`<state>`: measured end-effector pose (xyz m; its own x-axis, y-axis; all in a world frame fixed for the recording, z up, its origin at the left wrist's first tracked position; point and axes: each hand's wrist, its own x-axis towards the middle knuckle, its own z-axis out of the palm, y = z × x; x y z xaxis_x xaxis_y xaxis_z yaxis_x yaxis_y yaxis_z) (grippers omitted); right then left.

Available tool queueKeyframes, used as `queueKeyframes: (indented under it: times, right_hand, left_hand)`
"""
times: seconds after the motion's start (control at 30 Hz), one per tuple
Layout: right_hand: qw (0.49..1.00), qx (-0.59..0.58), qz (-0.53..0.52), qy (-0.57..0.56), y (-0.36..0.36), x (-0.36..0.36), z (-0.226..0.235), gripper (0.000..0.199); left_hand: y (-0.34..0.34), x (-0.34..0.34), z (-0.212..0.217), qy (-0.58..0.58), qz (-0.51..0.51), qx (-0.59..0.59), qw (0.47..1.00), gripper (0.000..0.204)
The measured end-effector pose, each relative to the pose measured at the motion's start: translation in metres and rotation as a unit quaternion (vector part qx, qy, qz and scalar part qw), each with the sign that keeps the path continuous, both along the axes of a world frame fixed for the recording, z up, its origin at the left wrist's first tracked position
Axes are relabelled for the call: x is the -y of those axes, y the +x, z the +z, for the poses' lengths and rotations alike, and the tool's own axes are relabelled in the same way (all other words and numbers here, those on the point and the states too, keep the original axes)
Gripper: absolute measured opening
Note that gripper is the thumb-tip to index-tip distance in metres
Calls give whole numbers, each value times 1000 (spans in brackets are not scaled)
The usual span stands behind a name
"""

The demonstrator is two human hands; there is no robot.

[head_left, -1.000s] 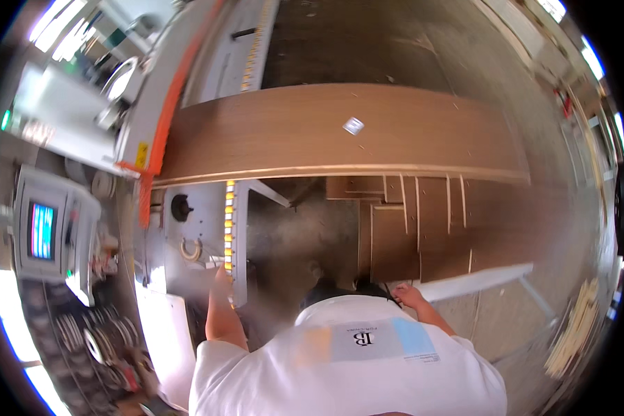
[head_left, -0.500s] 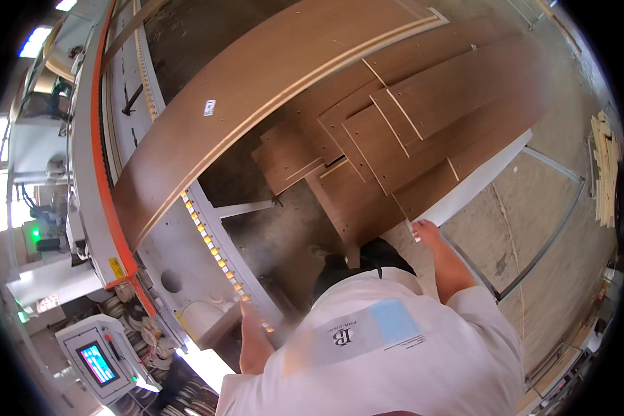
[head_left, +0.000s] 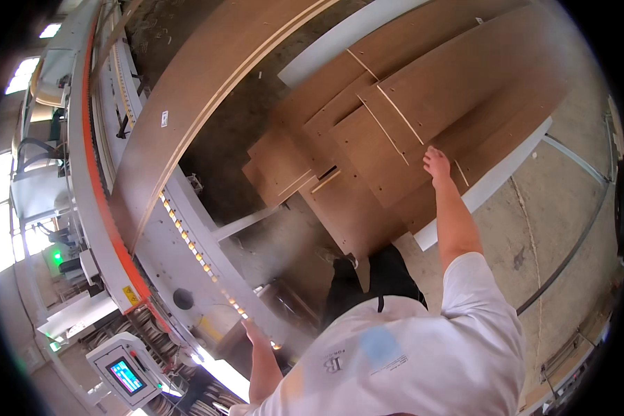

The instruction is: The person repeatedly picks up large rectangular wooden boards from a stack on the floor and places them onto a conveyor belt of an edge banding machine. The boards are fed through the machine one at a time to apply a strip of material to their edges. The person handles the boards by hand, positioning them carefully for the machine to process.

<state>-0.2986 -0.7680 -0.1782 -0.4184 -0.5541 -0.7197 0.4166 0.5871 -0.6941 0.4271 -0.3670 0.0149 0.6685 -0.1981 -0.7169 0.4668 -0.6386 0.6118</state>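
Observation:
My right hand [head_left: 435, 163] is stretched forward over a stack of brown panels [head_left: 367, 163], close to a thin light edge of one panel. Its fingers are curled in, and whatever they hold, if anything, is hidden. Low on the left, my left hand [head_left: 254, 333] is beside the machine's rail of small yellow-and-white rollers [head_left: 191, 243], fingers stretched out and nothing seen in them. A long brown board [head_left: 161, 149] with a pale edge and a small white label lies across the machine bed, apart from both hands.
A grey machine with an orange rail [head_left: 111, 208] runs along the left. Its control box with a lit screen [head_left: 125, 376] stands at the lower left. White panels [head_left: 478, 187] show under the brown stack. A metal floor frame [head_left: 568, 253] lies to the right on concrete.
My right hand has moved forward from the stack's near edge to above the panels. A small whitish thing at its fingertips no longer shows. My left hand stays by the rollers; the view has shifted.

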Motion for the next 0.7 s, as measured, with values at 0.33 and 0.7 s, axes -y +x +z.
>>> queueKeyframes:
  times: [0.33, 0.7]
  right_hand:
    - [981, 105, -153, 51, -13, 55, -34, 56]
    - [981, 139, -112, 73, 60, -58, -25, 49]
  left_hand:
    - [-69, 101, 55, 187, -380, 469, 775, 53]
    - [-212, 250, -50, 30, -515, -86, 852, 36]
